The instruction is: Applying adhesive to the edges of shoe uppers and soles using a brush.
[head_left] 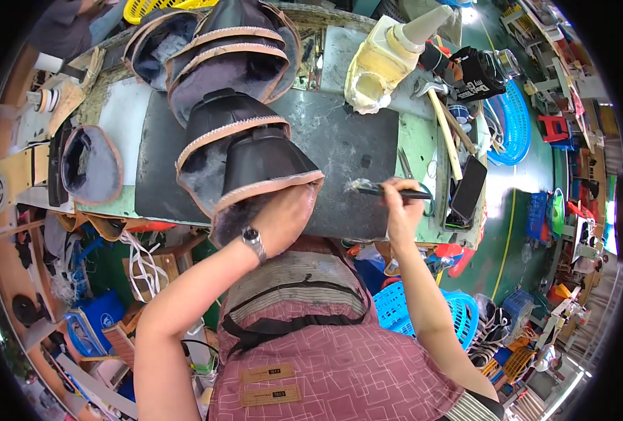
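Observation:
A black leather shoe upper (266, 165) with a tan stitched rim and grey fur lining stands tilted at the front of a dark work mat (357, 140). My left hand (288, 216), a watch on its wrist, closes on the upper at its near opening; the fingertips are partly hidden inside. To the right, my right hand (401, 207) is closed round a slim black tool (395, 191) held level over the mat. Pale fluff covers the tool's left tip, so its exact kind is unclear. Several similar fur-lined uppers (228, 70) lean together behind.
Left on the bench lies another fur-lined upper (92, 165). A yellowish shoe last (374, 70) stands at the back right, near a hammer (444, 133) and a phone (468, 186). Blue baskets (511, 123) stand beyond the bench. Upper left, another person (62, 31) is partly visible.

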Action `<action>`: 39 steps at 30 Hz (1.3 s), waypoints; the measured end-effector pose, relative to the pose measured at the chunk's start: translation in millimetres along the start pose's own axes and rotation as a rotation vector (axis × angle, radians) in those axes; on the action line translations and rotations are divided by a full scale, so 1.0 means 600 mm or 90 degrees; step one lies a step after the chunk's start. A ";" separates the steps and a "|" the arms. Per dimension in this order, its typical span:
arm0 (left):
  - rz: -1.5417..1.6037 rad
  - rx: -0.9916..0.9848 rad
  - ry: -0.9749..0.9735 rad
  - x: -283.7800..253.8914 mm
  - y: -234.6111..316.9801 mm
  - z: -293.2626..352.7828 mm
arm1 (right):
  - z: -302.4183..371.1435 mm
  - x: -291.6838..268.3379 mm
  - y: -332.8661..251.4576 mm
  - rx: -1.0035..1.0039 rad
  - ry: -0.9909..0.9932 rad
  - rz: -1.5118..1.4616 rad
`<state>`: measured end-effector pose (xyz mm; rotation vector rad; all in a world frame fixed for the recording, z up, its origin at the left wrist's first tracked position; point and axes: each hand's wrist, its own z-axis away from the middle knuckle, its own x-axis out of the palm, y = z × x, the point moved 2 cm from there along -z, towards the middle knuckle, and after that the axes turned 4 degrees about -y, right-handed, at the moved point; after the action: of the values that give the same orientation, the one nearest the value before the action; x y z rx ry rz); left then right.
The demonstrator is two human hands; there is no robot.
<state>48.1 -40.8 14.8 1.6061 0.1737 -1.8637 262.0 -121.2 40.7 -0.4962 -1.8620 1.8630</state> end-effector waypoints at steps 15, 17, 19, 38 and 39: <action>-0.229 -0.294 0.237 -0.255 -0.140 0.111 | 0.016 -0.009 -0.065 0.139 -0.030 -0.323; -0.264 -0.307 0.261 -0.223 -0.088 0.088 | 0.006 0.001 -0.100 0.131 -0.033 -0.513; -0.272 -0.301 0.262 -0.185 -0.041 0.035 | -0.003 0.021 -0.105 0.140 -0.139 -0.565; -0.306 0.213 -0.001 0.036 0.021 -0.057 | 0.051 -0.004 0.018 0.220 -0.058 -0.526; -0.195 0.163 -0.070 0.024 0.028 -0.071 | 0.070 -0.009 0.009 0.204 -0.023 -0.474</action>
<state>92.6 -38.1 -3.0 1.7157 0.1426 -2.2810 242.8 -158.8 36.0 0.3109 -1.4334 1.5852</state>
